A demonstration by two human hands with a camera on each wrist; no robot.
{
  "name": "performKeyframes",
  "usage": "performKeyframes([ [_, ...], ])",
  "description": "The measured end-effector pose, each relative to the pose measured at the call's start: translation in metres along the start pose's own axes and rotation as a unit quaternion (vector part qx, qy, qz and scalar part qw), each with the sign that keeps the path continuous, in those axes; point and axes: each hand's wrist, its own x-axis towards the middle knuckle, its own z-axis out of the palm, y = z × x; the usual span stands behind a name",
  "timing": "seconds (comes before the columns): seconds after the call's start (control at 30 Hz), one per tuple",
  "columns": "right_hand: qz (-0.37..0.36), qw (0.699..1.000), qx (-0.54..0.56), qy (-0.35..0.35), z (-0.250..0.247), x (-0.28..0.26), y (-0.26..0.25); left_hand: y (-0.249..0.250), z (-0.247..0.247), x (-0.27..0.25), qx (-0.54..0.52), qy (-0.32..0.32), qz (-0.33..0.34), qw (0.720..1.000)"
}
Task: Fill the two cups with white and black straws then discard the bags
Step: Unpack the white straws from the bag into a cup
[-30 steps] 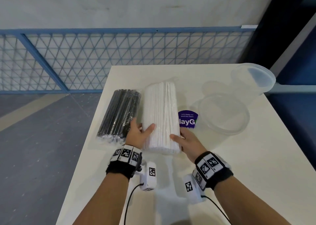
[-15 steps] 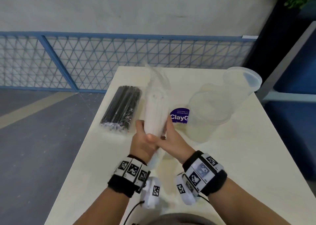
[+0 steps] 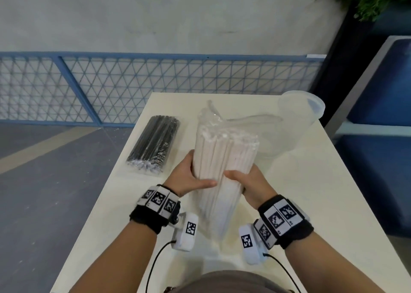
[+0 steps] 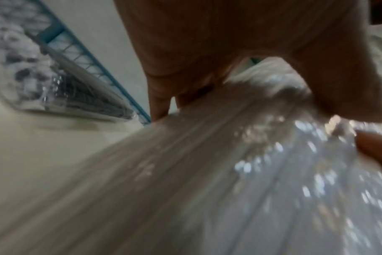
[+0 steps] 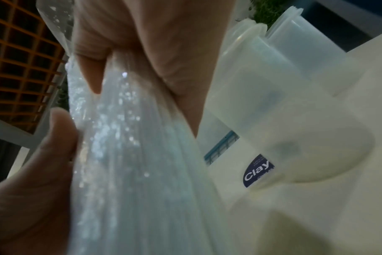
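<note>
On the table [image 3: 311,192] we see black straws [image 3: 153,145] left of two cups [image 3: 298,117], a purple sticker [image 5: 258,170] beside these.

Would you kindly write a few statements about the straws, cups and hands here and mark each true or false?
1. Both the left hand and the right hand grip the bag of white straws. True.
2. The bag of black straws stands in a cup. False: it lies flat on the table.
3. The two clear cups hold no straws. True.
4. The white straws lie flat on the table. False: they are held nearly upright.
</note>
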Motion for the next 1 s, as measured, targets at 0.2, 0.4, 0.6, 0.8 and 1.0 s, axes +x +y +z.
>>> performKeyframes([
  [0.2, -0.291, 0.949, -0.092, 0.074, -0.001, -0.002, -0.037, 0.000, 0.002, -0.001, 0.006, 0.028, 0.021, 0.999],
  [0.4, -0.468, 0.780, -0.414, 0.023, -0.008, 0.011, -0.056, -0.003, 0.002, 0.005, 0.007, 0.067, 0.017, 0.998],
  [0.6, -0.481, 0.754, -0.446, 0.040, -0.003, 0.017, -0.054, 0.000, 0.002, 0.005, 0.012, 0.079, 0.045, 0.996],
  [0.8, -0.405, 0.836, -0.337, 0.154, -0.004, 0.029, -0.093, 0.006, 0.004, 0.002, 0.063, 0.065, 0.062, 0.994],
  [1.0, -0.286, 0.906, -0.225, 0.217, -0.024, 0.047, -0.121, 0.007, 0.001, -0.002, 0.092, 0.036, 0.068, 0.993],
])
